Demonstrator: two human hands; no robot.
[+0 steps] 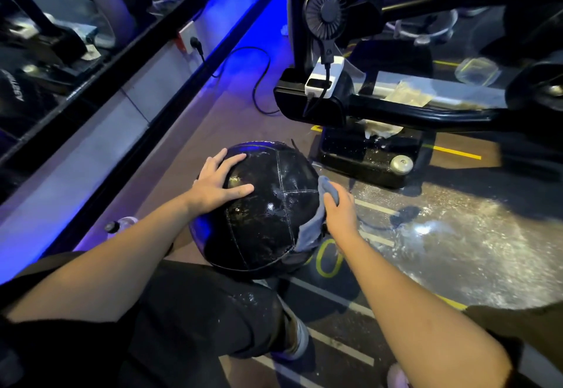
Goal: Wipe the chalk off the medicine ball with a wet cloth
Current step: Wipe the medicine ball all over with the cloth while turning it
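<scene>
At the far left a dark mirror wall runs along a pale ledge lit blue, with a white wall socket and a black cable looping on the floor. A small clear bottle with a dark cap is partly hidden behind the left forearm. The left hand lies flat on the upper left of the medicine ball, its fingers straight and spread, pressing and not curling. The ball is round, black, of glossy grained leather-like panels joined by stitched seams; it shines wet, and pale chalky streaks follow the seams. It rests above the person's knee in dark trousers; whether it touches the floor cannot be seen, since its underside is hidden. On the ball's right side the right hand grips a grey-blue cloth, soft and crumpled, against the surface; the fingers are curled round the bunched upper part, and a loose flap hangs down below the hand. Beyond stands a black machine frame carrying a small black fan and a white power bank. The floor at right glitters wet, with yellow and white lines.
</scene>
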